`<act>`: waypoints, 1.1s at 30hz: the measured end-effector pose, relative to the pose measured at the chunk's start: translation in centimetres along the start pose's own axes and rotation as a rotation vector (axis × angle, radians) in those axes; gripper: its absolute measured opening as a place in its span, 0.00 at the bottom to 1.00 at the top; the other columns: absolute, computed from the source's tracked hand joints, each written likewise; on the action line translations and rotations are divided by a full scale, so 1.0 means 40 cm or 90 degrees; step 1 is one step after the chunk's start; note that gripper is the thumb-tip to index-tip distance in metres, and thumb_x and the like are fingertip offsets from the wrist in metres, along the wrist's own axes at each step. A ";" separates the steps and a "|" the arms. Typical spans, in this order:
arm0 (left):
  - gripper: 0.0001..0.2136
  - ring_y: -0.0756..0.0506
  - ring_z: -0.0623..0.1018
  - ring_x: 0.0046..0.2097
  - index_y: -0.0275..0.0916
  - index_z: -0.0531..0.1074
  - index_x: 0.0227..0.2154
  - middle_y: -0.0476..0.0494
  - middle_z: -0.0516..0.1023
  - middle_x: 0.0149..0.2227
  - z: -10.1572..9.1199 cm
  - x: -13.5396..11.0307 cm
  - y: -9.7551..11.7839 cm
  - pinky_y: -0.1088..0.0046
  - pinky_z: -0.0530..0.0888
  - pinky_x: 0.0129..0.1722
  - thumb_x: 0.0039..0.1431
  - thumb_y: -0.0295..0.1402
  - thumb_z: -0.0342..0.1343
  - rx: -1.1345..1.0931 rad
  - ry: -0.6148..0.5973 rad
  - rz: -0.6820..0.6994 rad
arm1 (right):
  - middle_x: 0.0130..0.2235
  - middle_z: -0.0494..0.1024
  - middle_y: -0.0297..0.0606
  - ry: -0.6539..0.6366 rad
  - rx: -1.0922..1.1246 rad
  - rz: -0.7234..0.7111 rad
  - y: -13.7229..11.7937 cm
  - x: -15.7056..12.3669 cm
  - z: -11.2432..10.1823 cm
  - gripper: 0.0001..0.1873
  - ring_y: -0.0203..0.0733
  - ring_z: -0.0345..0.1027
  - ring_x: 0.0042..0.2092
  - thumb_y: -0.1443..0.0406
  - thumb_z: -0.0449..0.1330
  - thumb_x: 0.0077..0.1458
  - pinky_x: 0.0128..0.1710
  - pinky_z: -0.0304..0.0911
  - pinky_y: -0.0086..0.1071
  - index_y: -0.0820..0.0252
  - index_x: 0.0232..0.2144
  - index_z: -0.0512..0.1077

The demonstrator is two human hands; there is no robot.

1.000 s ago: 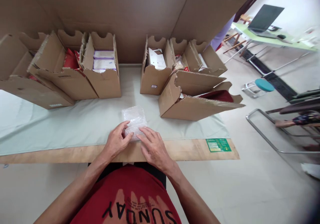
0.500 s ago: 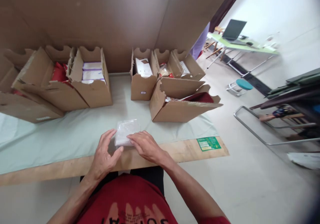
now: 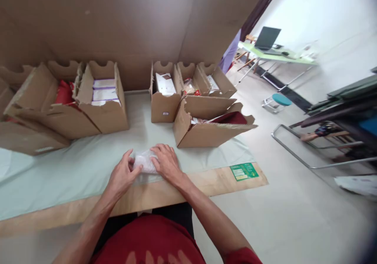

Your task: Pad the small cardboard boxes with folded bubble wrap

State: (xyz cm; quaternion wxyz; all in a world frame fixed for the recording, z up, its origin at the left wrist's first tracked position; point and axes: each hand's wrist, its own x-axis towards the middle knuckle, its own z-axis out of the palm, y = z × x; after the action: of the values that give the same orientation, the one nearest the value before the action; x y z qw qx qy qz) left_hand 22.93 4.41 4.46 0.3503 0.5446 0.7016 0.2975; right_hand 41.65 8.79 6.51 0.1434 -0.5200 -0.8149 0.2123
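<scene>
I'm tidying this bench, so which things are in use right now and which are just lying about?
In use: bubble-wrap packet, pinched by the left hand and covered by the right hand.
Lying about: open cartons, green label, laptop, stool.

It looked like a packing workroom: open cardboard boxes (image 3: 103, 99) of stock lined a covered table (image 3: 73, 166), a cardboard screen (image 3: 118, 24) behind
</scene>
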 end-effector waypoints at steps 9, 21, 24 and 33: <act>0.28 0.42 0.81 0.43 0.40 0.67 0.60 0.42 0.79 0.43 0.042 -0.058 0.014 0.63 0.79 0.45 0.54 0.31 0.53 0.053 0.012 0.264 | 0.66 0.69 0.51 -0.181 0.133 -0.135 0.073 -0.034 -0.118 0.46 0.55 0.62 0.65 0.50 0.70 0.53 0.64 0.57 0.47 0.60 0.68 0.60; 0.37 0.46 0.82 0.44 0.52 0.62 0.66 0.47 0.79 0.44 0.042 -0.074 0.055 0.77 0.80 0.43 0.52 0.21 0.52 0.054 -0.089 0.428 | 0.41 0.81 0.36 -0.209 0.132 -0.109 0.081 -0.157 -0.187 0.10 0.43 0.74 0.43 0.62 0.66 0.59 0.45 0.62 0.31 0.58 0.42 0.75; 0.35 0.46 0.83 0.44 0.53 0.63 0.65 0.48 0.80 0.43 0.032 -0.067 0.067 0.75 0.79 0.48 0.54 0.25 0.58 0.007 -0.129 0.422 | 0.40 0.83 0.36 -0.248 0.167 -0.102 0.085 -0.172 -0.237 0.09 0.41 0.75 0.40 0.60 0.64 0.61 0.40 0.61 0.29 0.57 0.42 0.77; 0.20 0.42 0.83 0.47 0.49 0.72 0.58 0.38 0.78 0.54 -0.032 0.022 0.150 0.67 0.82 0.46 0.63 0.34 0.58 0.012 0.022 0.455 | 0.30 0.78 0.34 0.017 0.210 -0.136 0.113 -0.174 -0.501 0.19 0.37 0.71 0.29 0.48 0.57 0.66 0.31 0.65 0.27 0.55 0.37 0.77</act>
State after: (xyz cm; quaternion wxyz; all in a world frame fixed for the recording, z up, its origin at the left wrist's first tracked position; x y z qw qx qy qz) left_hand 25.08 6.61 9.82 0.2071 0.7538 0.4751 0.4039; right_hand 57.24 8.07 21.60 0.2595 -0.4025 -0.8177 0.3195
